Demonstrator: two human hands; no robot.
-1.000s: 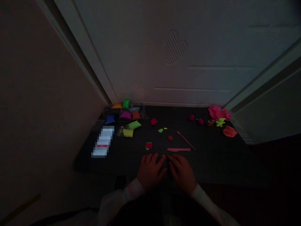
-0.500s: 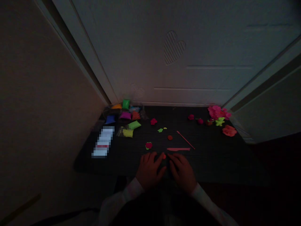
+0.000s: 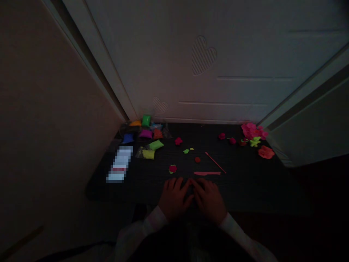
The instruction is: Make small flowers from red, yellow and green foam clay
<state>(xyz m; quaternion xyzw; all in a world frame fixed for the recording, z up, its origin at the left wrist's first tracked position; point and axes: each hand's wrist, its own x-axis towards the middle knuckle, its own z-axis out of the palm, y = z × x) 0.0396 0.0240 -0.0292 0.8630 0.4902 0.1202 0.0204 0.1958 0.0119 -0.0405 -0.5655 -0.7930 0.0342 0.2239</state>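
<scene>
Head view, dim light. Left hand (image 3: pixel 174 200) and right hand (image 3: pixel 210 202) sit palms down at the near edge of a dark wood-grain table (image 3: pixel 245 189), index fingertips meeting in the middle. Fingers loosely bent, neither hand clenched. A small reddish piece of soft clay (image 3: pixel 191 180) is right at the meeting fingertips, mostly covered; cannot tell whether either hand pinches it or just presses on it.

Just beyond the right hand: a flat pink plastic knife (image 3: pixel 207 173), lying crosswise, and a thin pink plastic stick (image 3: pixel 215 162), lying slanted, its near end close to the knife's right end. Behind the knife, a round brownish-red disc (image 3: pixel 197 159); farther back, a green leaf-shaped piece (image 3: pixel 186 151) beside a tiny yellow piece (image 3: pixel 192 149). Beyond the left hand, a red flower shape with yellow-green edging (image 3: pixel 172 169); a pinkish-red lump (image 3: pixel 178 141) farther back.

Back left: clay packets in several colours, incl. a yellow packet (image 3: pixel 148 154) touching a light green packet (image 3: pixel 156 145). Pixelated bright rectangle (image 3: pixel 119 164) near the left edge. Back right: pink petal cluster (image 3: pixel 250 131), yellow-green figure (image 3: pixel 255 141), coral ruffled flower (image 3: pixel 266 152).
</scene>
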